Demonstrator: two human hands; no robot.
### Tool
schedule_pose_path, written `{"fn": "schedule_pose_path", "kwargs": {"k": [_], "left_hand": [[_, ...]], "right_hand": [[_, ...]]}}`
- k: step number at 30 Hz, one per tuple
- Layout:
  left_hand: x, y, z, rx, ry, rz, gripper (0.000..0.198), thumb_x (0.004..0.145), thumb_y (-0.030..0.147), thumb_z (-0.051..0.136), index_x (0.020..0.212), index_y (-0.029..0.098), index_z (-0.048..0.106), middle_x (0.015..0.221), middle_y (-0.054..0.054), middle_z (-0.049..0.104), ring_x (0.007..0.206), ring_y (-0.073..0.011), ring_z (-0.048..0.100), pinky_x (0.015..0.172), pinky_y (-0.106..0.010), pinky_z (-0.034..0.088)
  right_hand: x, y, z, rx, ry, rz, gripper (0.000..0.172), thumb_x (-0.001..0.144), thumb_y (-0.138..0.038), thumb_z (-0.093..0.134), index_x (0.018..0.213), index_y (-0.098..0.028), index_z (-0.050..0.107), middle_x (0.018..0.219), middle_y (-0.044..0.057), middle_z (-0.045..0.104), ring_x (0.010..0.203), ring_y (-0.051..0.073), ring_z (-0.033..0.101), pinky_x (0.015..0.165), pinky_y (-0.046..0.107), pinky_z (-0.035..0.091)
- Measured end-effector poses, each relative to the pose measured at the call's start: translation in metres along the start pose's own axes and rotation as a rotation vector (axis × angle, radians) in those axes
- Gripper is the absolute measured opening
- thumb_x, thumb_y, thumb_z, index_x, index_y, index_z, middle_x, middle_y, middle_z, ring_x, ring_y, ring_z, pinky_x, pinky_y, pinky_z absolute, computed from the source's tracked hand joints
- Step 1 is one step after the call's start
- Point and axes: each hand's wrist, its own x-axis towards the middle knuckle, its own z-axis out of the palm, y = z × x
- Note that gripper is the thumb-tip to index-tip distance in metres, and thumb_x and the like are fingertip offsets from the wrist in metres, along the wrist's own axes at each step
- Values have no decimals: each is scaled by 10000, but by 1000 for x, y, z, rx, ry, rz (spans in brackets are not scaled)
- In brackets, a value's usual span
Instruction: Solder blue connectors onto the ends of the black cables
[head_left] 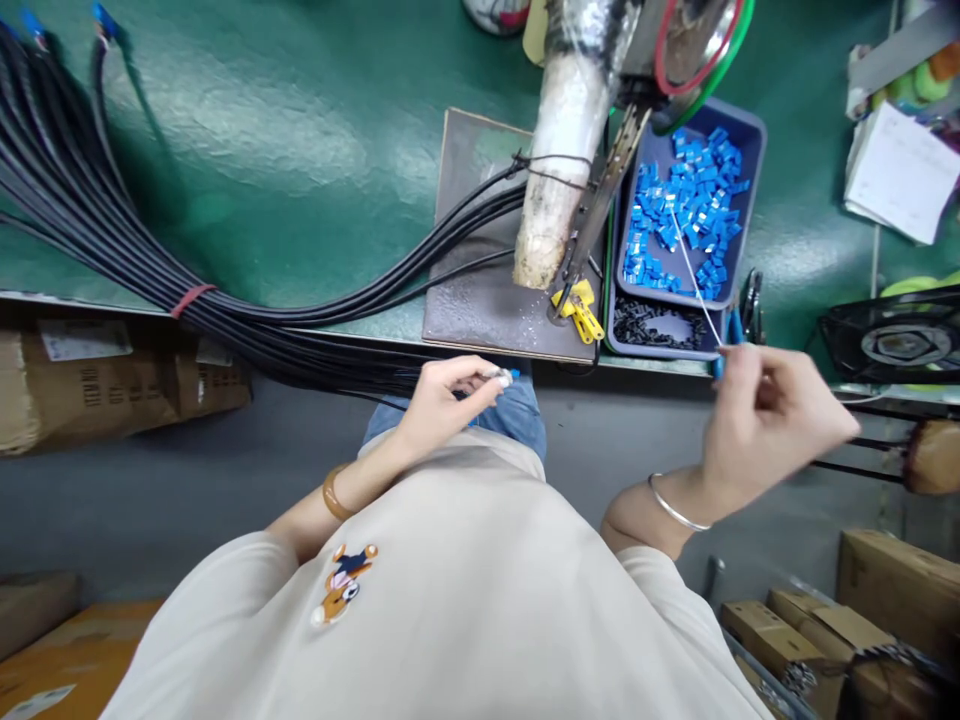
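Thumb and forefinger of the left hand [454, 395] are pinching together on a small blue-tipped piece [514, 375], its body mostly hidden by the fingertips. This hand is pointing right, just below the edge of the green desk [285, 170], its forearm slanting up from the lower left and its wrist wearing a smooth brown bangle [335, 493]. Long black cables [262, 325], gathered by a red band [193, 300], are running toward it; whether one is joining the piece, I cannot tell.

Well apart, the right hand [765, 420] is lifting out to the right, blurred, wrist bent above a thin silver bangle [679, 510]. Its fingers are curling in, thumb and forefinger clamping one end of a thin straight white strand [694, 275]. The strand's far end is lying across a heap of small blue plastic pieces [694, 185] in a grey-purple plastic tray [752, 150]; whether it is touching them is unclear.
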Motion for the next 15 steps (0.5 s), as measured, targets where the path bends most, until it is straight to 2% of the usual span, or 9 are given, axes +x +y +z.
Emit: {"fn": "schedule_pose_path", "kwargs": {"k": [2, 4, 6, 8, 10, 12, 15], "left_hand": [[9, 11, -9, 49, 125, 163, 130, 839, 252, 663, 788, 135, 688, 716, -24, 696, 587, -96, 639, 568, -207, 538], [22, 21, -18, 241, 263, 365, 98, 854, 223, 645, 806, 151, 691, 747, -20, 693, 640, -99, 631, 612, -219, 531], [39, 27, -27, 484, 350, 492, 108, 881, 232, 612, 865, 170, 699, 844, -38, 705, 771, -137, 635, 742, -283, 531], [57, 27, -33, 698, 358, 495, 148, 909, 255, 571, 927, 180, 696, 946, -72, 698, 915, -201, 624, 885, -386, 496], [72, 23, -35, 822, 309, 477, 184, 922, 284, 541, 967, 175, 682, 963, -95, 676, 986, -252, 598, 905, -429, 467], [82, 17, -34, 871, 254, 453, 212, 938, 289, 500, 946, 166, 672, 937, -104, 657, 1004, -275, 579, 902, -437, 449], [85, 14, -32, 887, 224, 436, 225, 944, 274, 479, 896, 153, 662, 904, -108, 643, 977, -274, 569, 885, -418, 434]], "right_hand": [[12, 13, 13, -136, -137, -76, 300, 891, -417, 523, 770, -208, 701, 670, 26, 656, 612, 160, 541, 647, 310, 394], [25, 27, 22, -223, -250, -81, 212, 854, -354, 592, 776, -202, 717, 722, 41, 702, 604, 149, 517, 651, 303, 359], [37, 37, 26, -243, -368, -56, 140, 814, -317, 653, 811, -204, 736, 777, 58, 732, 596, 145, 508, 643, 298, 344], [48, 40, 27, -235, -489, -47, 111, 791, -296, 688, 825, -208, 747, 807, 73, 746, 593, 146, 509, 641, 299, 343], [57, 38, 27, -211, -572, -55, 89, 780, -287, 705, 806, -213, 748, 794, 73, 748, 583, 147, 510, 644, 301, 348], [65, 35, 29, -196, -634, -71, 65, 769, -273, 713, 782, -216, 741, 786, 69, 746, 590, 150, 525, 649, 299, 352], [72, 31, 35, -231, -706, -91, 10, 739, -224, 719, 736, -215, 717, 763, 64, 735, 615, 159, 541, 654, 298, 348]]}}
